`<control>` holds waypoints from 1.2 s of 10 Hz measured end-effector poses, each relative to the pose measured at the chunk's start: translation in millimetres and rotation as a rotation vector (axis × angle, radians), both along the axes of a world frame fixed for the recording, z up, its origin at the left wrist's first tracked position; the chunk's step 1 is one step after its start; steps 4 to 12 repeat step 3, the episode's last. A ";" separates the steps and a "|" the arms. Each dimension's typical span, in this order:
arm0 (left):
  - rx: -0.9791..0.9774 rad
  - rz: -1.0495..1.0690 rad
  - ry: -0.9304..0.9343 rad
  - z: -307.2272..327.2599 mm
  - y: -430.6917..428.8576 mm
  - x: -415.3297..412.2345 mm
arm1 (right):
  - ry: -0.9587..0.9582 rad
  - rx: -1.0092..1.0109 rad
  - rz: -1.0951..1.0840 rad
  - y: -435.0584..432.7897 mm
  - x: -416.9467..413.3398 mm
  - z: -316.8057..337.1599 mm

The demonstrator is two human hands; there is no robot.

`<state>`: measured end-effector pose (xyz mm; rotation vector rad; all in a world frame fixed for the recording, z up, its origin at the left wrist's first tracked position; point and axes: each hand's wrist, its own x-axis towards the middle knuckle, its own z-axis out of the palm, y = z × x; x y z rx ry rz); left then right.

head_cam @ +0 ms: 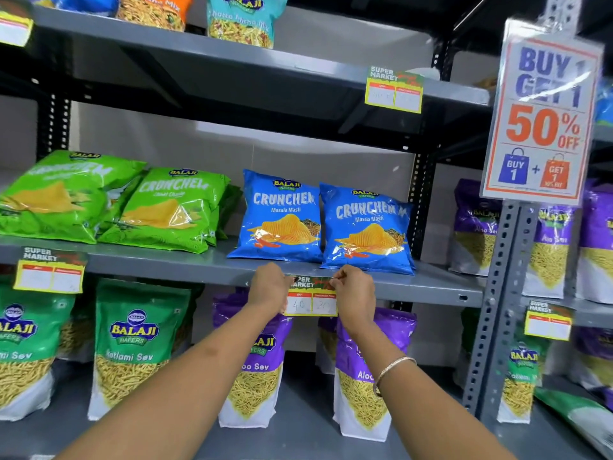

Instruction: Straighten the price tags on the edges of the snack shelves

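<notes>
A yellow price tag (311, 300) with a green "Super Market" header hangs on the front edge of the middle grey shelf (431, 287), below two blue Crunchem bags (366, 227). My left hand (269, 288) pinches the tag's top left corner. My right hand (353, 293) pinches its top right corner. The tag hangs roughly level between them, with 40 and 20 handwritten on it. Other tags sit on shelf edges: one at the left (49, 272), tilted a little, one on the upper shelf (394, 91) and one at the right (548, 322).
Green Crunchem bags (166, 210) lie on the middle shelf at left. Green and purple sev pouches (132, 346) stand on the lower shelf. A "Buy 1 Get 1 50% off" sign (540, 117) hangs on the perforated upright (497, 293) at right. More purple pouches fill the neighbouring rack.
</notes>
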<state>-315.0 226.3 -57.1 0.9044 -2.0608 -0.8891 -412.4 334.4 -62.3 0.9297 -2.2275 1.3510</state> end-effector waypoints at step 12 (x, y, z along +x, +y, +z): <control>-0.171 0.151 -0.189 21.1 17.0 15.3 | 0.024 0.133 -0.090 19.1 1.9 11.2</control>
